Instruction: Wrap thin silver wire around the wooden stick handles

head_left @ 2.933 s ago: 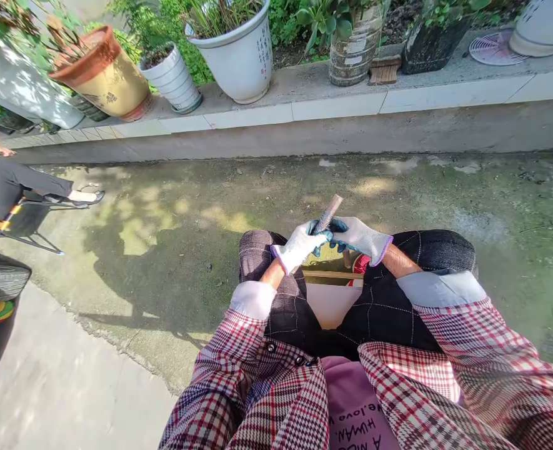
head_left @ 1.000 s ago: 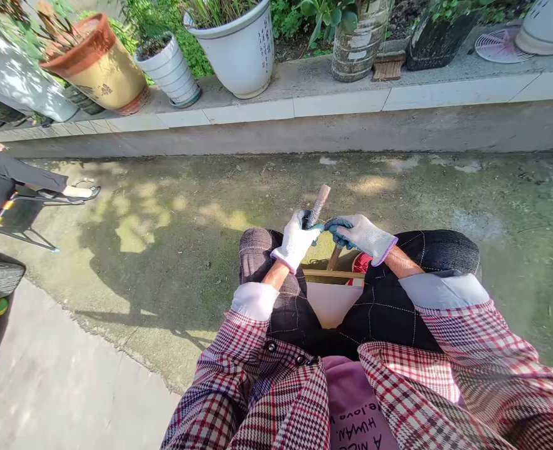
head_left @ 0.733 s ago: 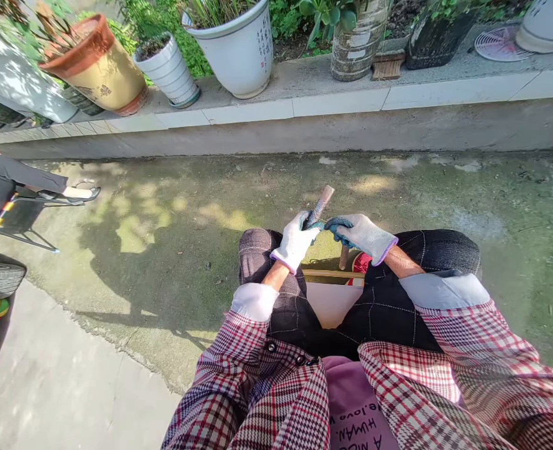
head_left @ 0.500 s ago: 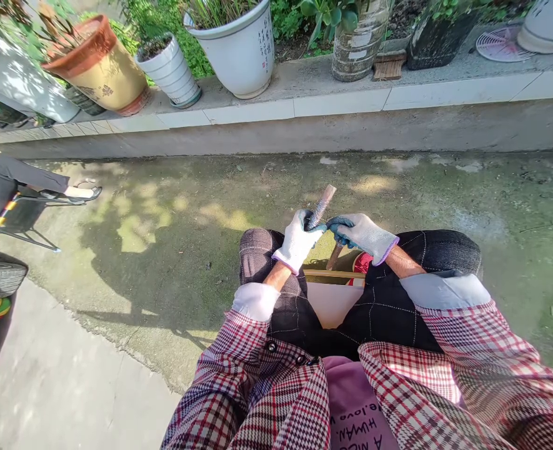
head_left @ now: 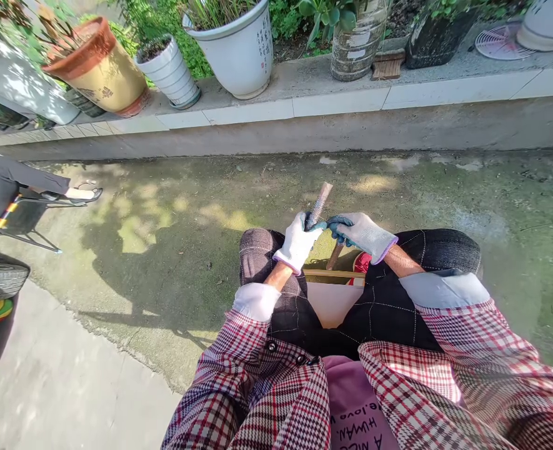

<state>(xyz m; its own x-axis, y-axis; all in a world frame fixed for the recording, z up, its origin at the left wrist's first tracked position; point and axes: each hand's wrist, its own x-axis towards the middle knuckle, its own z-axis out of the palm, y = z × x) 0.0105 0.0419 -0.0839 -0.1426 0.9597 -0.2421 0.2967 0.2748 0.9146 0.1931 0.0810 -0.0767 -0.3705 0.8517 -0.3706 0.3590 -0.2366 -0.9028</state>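
Observation:
My left hand (head_left: 299,242), in a white glove with a blue-green palm, is closed around a short wooden stick (head_left: 321,199). Grey banding that looks like wound wire or cord covers the stick's middle. Its bare end points up and away from me. Close by, my right hand (head_left: 358,231), gloved the same way, has its fingers pressed together, almost touching the left fingertips. Whatever they pinch is hidden. Below the right fingers a brown wooden piece (head_left: 335,256) slants down; I cannot tell whether that hand grips it. Both hands are above my lap, between my knees.
A thin yellowish bar (head_left: 335,273) crosses between my legs, by a red shoe (head_left: 361,262). Ahead runs a low tiled ledge (head_left: 342,100) with several potted plants, including a white pot (head_left: 234,53). At left another person's leg (head_left: 37,175) shows beside a folding chair (head_left: 27,228).
The stick in my left hand has tipped slightly to the left. My right hand has barely moved.

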